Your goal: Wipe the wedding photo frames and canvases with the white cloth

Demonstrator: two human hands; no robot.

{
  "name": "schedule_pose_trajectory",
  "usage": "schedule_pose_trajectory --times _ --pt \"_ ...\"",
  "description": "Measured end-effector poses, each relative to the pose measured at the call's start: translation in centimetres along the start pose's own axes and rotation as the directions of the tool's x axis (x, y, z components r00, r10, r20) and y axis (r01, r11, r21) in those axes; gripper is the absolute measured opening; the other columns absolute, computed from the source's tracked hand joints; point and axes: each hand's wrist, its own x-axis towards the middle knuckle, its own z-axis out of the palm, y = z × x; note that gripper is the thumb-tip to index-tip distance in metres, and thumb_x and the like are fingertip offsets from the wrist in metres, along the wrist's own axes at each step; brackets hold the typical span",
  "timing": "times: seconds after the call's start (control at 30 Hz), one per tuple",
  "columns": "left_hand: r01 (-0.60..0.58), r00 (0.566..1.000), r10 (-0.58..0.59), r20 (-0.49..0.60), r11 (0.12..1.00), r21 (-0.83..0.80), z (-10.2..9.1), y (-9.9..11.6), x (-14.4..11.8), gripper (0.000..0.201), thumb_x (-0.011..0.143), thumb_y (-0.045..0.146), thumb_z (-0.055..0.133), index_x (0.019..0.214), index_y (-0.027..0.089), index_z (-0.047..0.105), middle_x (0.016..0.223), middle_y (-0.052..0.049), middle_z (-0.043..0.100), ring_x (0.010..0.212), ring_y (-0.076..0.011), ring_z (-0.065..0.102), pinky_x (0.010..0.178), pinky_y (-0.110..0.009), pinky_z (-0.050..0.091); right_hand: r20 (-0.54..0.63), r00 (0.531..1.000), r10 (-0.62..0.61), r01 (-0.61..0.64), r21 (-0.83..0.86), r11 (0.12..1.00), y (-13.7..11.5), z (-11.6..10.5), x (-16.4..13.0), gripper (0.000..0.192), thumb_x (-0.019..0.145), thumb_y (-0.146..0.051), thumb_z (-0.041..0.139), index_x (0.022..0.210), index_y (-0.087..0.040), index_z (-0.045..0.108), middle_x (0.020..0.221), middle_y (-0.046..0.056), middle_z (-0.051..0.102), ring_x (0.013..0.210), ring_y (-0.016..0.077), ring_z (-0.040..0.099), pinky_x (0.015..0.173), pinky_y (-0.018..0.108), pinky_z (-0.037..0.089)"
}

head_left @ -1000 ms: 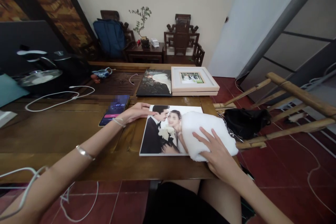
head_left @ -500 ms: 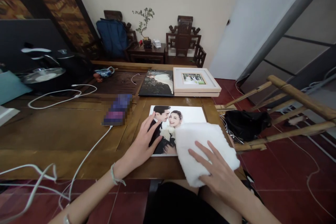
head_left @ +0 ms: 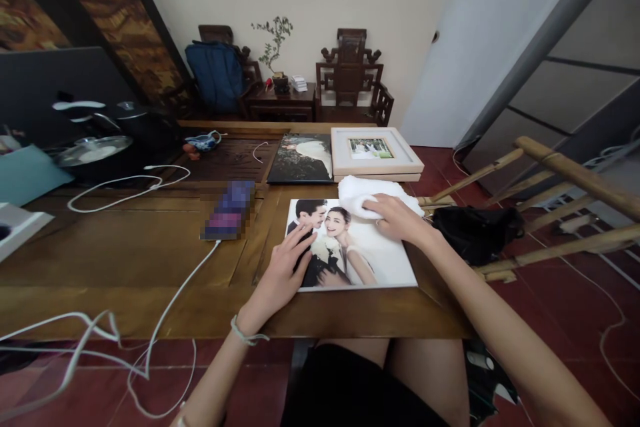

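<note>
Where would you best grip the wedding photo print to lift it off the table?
Grip the photo print by its near-right corner, coming from the near edge. It lies flat, with the left hand pressing its left part and the right hand holding the white cloth on the far right.

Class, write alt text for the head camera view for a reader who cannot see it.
A person's right hand presses a white cloth on the far edge of a wedding photo print lying on a wooden table, while the left hand rests flat on the print's left side.

Bare forearms without sleeves, thin cord bracelet at left wrist, black garment over lap
</note>
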Motion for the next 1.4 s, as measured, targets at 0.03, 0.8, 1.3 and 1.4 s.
schedule_pose_trajectory --times 0.03,0.8,1.3,1.4 --pt "0.021 1.0 -0.021 0.009 1.0 0.011 0.0 0.1 0.1 0.043 0.094 0.024 0.034 0.136 0.03 0.036 0.147 -0.006 0.035 0.139 -0.0217 0.022 0.109 -0.049 0.024 -0.003 1.0 0.002 -0.002 0.002 1.0 -0.1 0.1 -0.1 0.05 0.062 0.003 0.038 0.103 -0.018 0.058 0.103 0.011 0.062 0.104 0.0263 0.054 0.085 0.039 0.045" --pt "-0.014 0.987 0.021 -0.161 0.999 0.049 0.3 0.1 0.8 0.038 0.09 0.022 0.044 0.128 0.021 0.049 0.143 -0.011 0.039 0.136 -0.0243 0.028 0.109 -0.046 0.031 0.02 1.0 0.007 -0.008 0.068 0.998 -1.4 -0.6 -4.0 0.046 0.059 -0.001 0.038 0.097 -0.018 0.058 0.104 0.012 0.061 0.101 0.0265 0.055 0.082 0.039 0.045" --pt "0.051 0.992 -0.047 -0.115 0.998 0.032 0.7 -0.2 0.3 0.046 0.092 0.025 0.038 0.138 0.02 0.036 0.144 -0.012 0.037 0.137 -0.0235 0.027 0.111 -0.047 0.025 -0.035 0.997 -0.066 0.069 0.086 0.994 -7.6 0.7 -11.0 0.042 0.059 0.006 0.037 0.084 -0.018 0.059 0.133 0.009 0.05 0.134 0.0262 0.027 0.108 0.055 0.022" --pt "0.054 0.992 -0.049 -0.114 0.998 0.035 0.6 -0.1 0.3 0.045 0.093 0.026 0.038 0.137 0.019 0.037 0.145 -0.012 0.035 0.137 -0.0234 0.026 0.112 -0.047 0.025 -0.05 0.993 -0.109 0.114 0.11 0.987 -11.2 0.5 -14.6 0.036 0.06 0.007 0.038 0.075 -0.019 0.057 0.137 0.005 0.047 0.136 0.0286 0.023 0.107 0.06 0.02"
